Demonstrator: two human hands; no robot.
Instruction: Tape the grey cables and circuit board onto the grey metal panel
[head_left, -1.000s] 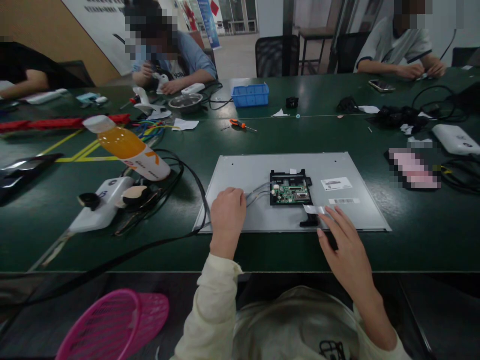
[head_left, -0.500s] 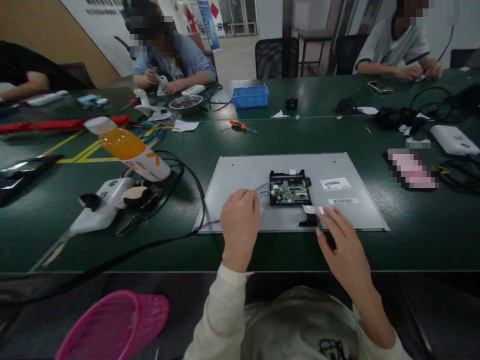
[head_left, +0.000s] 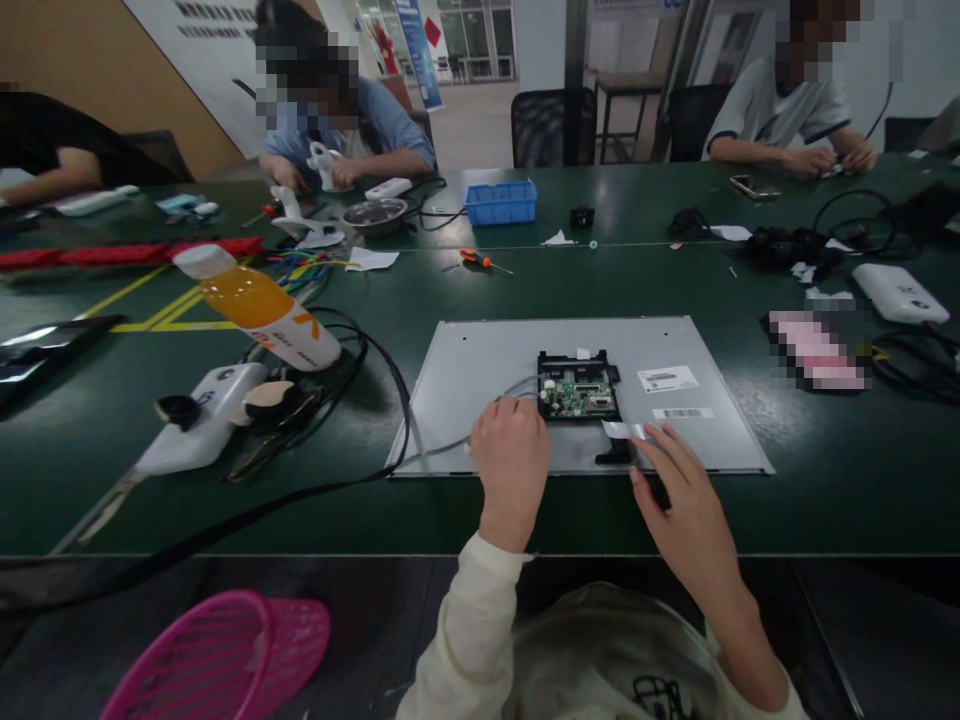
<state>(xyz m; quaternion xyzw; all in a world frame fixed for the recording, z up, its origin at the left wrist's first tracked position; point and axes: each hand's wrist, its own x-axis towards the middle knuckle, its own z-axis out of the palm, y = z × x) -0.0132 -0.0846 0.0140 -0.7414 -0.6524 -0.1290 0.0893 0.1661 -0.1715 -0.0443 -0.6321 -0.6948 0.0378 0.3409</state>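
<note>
The panel [head_left: 480, 362] lies flat near the front edge of the surface [head_left: 345, 526], likely for easy reach, left hand [head_left: 512, 460] curled, contents hidden, right hand [head_left: 681, 482] with parted fingers at a strip [head_left: 621, 430].

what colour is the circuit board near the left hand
The circuit board is green, dotted with whitish and dark parts; best seen in the head view.
</note>
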